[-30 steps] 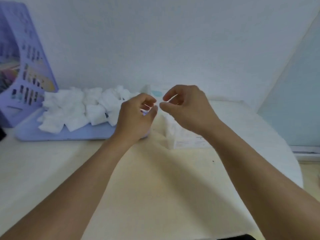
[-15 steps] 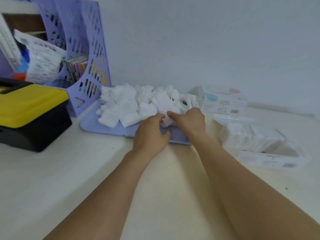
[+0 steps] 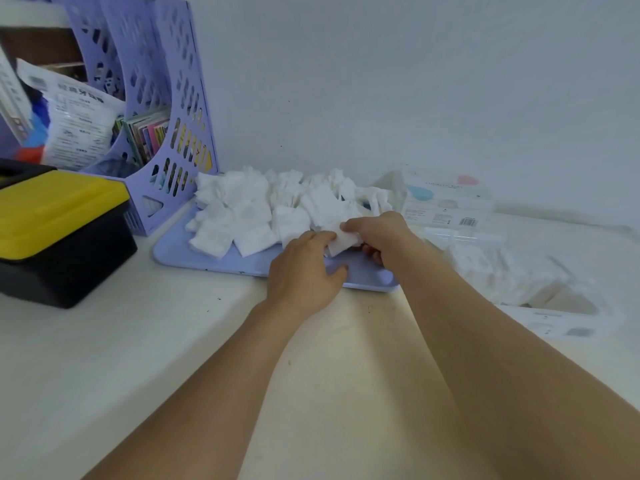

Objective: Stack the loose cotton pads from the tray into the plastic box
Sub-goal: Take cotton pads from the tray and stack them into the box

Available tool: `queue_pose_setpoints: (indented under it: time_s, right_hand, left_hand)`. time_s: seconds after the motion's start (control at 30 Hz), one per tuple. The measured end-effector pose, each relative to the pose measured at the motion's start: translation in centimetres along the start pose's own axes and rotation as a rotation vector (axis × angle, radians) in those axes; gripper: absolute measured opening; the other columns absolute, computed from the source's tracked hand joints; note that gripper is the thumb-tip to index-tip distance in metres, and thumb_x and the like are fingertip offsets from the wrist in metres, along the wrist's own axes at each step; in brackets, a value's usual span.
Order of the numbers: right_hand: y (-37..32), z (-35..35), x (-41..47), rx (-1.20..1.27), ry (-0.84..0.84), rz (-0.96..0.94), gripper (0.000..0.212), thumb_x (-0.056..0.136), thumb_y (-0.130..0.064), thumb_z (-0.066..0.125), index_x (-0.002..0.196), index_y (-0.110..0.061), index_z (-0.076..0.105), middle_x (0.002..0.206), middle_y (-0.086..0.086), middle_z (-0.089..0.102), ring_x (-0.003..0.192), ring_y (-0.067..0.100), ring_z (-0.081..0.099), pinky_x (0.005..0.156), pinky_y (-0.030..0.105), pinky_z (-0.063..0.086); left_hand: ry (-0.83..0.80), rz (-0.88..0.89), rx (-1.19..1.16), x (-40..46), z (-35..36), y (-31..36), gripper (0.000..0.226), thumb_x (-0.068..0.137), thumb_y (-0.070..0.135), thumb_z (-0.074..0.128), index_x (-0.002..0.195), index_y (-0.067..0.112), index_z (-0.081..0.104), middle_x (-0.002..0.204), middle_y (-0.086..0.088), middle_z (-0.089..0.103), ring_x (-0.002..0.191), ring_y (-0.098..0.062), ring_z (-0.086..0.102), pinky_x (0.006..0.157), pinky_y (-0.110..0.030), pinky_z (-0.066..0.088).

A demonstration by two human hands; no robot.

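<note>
Both hands pinch cotton pad (image 3: 341, 241) over tray (image 3: 194, 252); file rack (image 3: 166, 133), toolbox (image 3: 59, 233) left; plastic box (image 3: 554, 306) right

Both hands, the left hand (image 3: 304, 268) and right hand (image 3: 379, 233), grip one cotton pad (image 3: 343, 242) over the lilac tray (image 3: 207, 258).
</note>
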State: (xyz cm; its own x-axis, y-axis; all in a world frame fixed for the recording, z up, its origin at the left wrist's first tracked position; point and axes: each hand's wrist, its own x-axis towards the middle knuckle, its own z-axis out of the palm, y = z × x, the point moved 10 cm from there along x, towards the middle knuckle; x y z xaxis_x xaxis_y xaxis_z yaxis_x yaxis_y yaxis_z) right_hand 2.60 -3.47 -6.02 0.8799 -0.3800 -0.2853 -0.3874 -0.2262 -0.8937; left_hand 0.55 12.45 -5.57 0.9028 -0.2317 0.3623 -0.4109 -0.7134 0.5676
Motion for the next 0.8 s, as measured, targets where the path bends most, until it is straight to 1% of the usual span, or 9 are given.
queue_pose_setpoints:
  time_s: [0.17,0.23,0.4,0.47,0.5,0.57,0.6,0.67,0.8]
  right_hand:
    - [1.4,-0.7,-1.2,0.024,0.001,0.037,0.026,0.080,-0.022,0.080,0.082,-0.007,0.059,0.062,0.006,0.054,0.042,0.015,0.046,0.032,0.015,0.030]
    - [1.6,-0.8,-1.8,0.008,0.002,0.006,0.028,0.077,-0.020,0.081,0.076,-0.009,0.056,0.059,0.005,0.051,0.039,0.014,0.044,0.035,0.017,0.031]
    - [1.2,-1.7,-3.5,-0.041,0.019,-0.133,0.039,0.072,-0.017,0.082,0.062,-0.014,0.045,0.062,0.009,0.045,0.052,0.021,0.043,0.047,0.027,0.032]
    - [0.9,-2.2,-4.1,-0.067,0.024,-0.173,0.034,0.074,-0.018,0.081,0.069,-0.016,0.048,0.068,0.010,0.051,0.054,0.020,0.047,0.049,0.027,0.036]
    - [0.8,-2.3,-4.4,-0.077,0.024,-0.181,0.030,0.076,-0.020,0.080,0.082,-0.018,0.051,0.074,0.008,0.057,0.055,0.018,0.051,0.050,0.026,0.040]
    - [0.9,-2.6,-4.6,-0.082,0.006,-0.177,0.041,0.084,-0.028,0.075,0.111,-0.026,0.045,0.084,0.006,0.065,0.056,0.015,0.055,0.046,0.023,0.042]
    - [0.9,-2.7,-4.6,-0.082,0.003,-0.185,0.039,0.088,-0.031,0.072,0.114,-0.028,0.043,0.084,0.005,0.065,0.056,0.015,0.056,0.045,0.023,0.043]
    - [0.9,-3.0,-4.6,-0.095,0.030,-0.219,0.023,0.094,-0.033,0.065,0.109,-0.021,0.052,0.084,0.005,0.064,0.059,0.018,0.057,0.048,0.026,0.045]
    - [1.4,-4.0,-4.2,-0.108,0.113,-0.261,0.015,0.093,-0.021,0.059,0.107,-0.015,0.062,0.086,0.008,0.066,0.060,0.019,0.058,0.046,0.023,0.043]
  left_hand:
    - [0.024,-0.039,-0.092,-0.2,-0.6,0.1,0.049,0.078,0.053,0.076,0.119,0.032,0.059,0.115,0.011,0.057,0.101,-0.013,0.061,0.082,-0.037,0.054]
    - [0.004,-0.072,-0.113,-0.3,-0.6,0.1,0.053,0.074,0.057,0.079,0.114,0.032,0.057,0.112,0.011,0.060,0.097,-0.013,0.063,0.081,-0.038,0.054]
    - [-0.026,-0.020,-0.109,-0.5,-0.1,0.7,0.047,0.076,0.051,0.081,0.108,0.029,0.054,0.100,0.010,0.068,0.089,-0.014,0.067,0.075,-0.038,0.055]
    - [-0.054,0.026,-0.126,-0.5,0.4,1.2,0.043,0.080,0.047,0.079,0.109,0.033,0.050,0.101,0.010,0.069,0.088,-0.015,0.067,0.074,-0.041,0.056]
    - [-0.075,0.046,-0.138,-0.5,0.7,1.3,0.041,0.082,0.046,0.077,0.109,0.035,0.048,0.102,0.011,0.069,0.088,-0.015,0.068,0.074,-0.043,0.057]
    - [-0.118,0.085,-0.148,-0.5,1.3,1.5,0.033,0.089,0.041,0.070,0.112,0.038,0.048,0.104,0.013,0.070,0.089,-0.015,0.068,0.076,-0.045,0.057]
    - [-0.126,0.110,-0.160,-0.4,1.4,1.6,0.026,0.092,0.037,0.066,0.113,0.038,0.051,0.104,0.013,0.071,0.089,-0.016,0.068,0.077,-0.046,0.057]
    - [-0.091,0.151,-0.189,-0.2,1.0,1.6,0.015,0.096,0.027,0.059,0.108,0.036,0.059,0.094,0.012,0.072,0.082,-0.015,0.067,0.073,-0.046,0.056]
    - [0.039,0.160,-0.121,0.1,-0.2,1.6,0.014,0.098,0.018,0.057,0.107,0.025,0.066,0.075,0.002,0.065,0.070,-0.021,0.058,0.065,-0.047,0.053]
